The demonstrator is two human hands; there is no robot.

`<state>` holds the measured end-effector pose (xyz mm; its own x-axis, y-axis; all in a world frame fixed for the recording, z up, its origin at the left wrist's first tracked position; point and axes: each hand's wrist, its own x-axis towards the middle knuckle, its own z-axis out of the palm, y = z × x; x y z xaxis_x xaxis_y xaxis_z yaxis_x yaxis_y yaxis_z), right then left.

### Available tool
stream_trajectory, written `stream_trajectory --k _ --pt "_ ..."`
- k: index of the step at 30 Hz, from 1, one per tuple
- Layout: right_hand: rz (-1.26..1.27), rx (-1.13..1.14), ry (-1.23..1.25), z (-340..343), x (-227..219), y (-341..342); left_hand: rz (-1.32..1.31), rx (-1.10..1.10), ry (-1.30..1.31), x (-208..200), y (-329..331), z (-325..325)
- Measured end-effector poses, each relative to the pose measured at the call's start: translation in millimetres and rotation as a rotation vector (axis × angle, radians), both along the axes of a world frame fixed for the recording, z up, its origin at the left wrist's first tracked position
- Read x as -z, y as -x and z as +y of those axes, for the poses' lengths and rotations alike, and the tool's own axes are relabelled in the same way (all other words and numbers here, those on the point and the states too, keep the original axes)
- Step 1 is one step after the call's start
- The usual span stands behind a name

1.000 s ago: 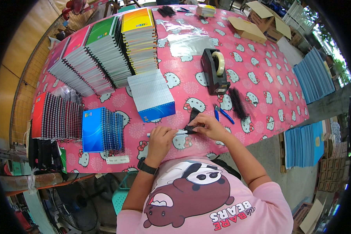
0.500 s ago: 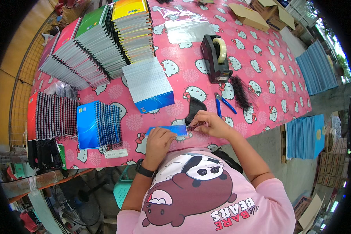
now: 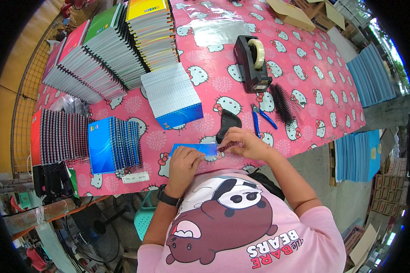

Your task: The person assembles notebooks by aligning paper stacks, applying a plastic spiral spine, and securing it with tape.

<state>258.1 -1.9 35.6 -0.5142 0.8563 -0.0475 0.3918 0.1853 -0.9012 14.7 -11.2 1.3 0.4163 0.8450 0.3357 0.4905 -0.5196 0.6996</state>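
Note:
At the table's near edge lies a small blue notebook (image 3: 207, 148), its right end toward my right hand. My left hand (image 3: 185, 163) holds it down, fingers bent over its left part. A dark binding coil (image 3: 228, 145) is pinched in the fingers of my right hand (image 3: 248, 144), its tip at the notebook's right edge. How far it is threaded is too small to tell. Just beyond my right hand are a black curved piece (image 3: 229, 123) and blue-handled cutters (image 3: 263, 121). A loose stack of blue-covered pages (image 3: 182, 119) sits beyond the notebook.
Coil-bound blue notebooks (image 3: 105, 145) and red notebooks (image 3: 66, 136) stand at left, with tall notebook stacks (image 3: 111, 50) behind. A tape dispenser (image 3: 251, 68), black coils (image 3: 282, 104), clear plastic bags (image 3: 221, 32) and an open carton (image 3: 290, 14) are farther out. Blue stacks (image 3: 357, 157) stand beyond the right edge.
Both hands keep nearly the same place and grip, with the right fingers shifted slightly at the coil. The whole view has tilted a little.

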Motion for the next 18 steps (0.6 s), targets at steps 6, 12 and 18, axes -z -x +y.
stream_trajectory --k 6,12,18 --pt "-0.096 0.036 -0.049 3 3 2 0.031 0.014 -0.08 -4 -2 7" --pt "-0.055 0.076 -0.127 11 11 -3 0.082 -0.027 -0.143 -11 -10 20" --pt "0.027 0.124 -0.138 14 12 0 0.093 -0.042 -0.176 -5 -10 24"
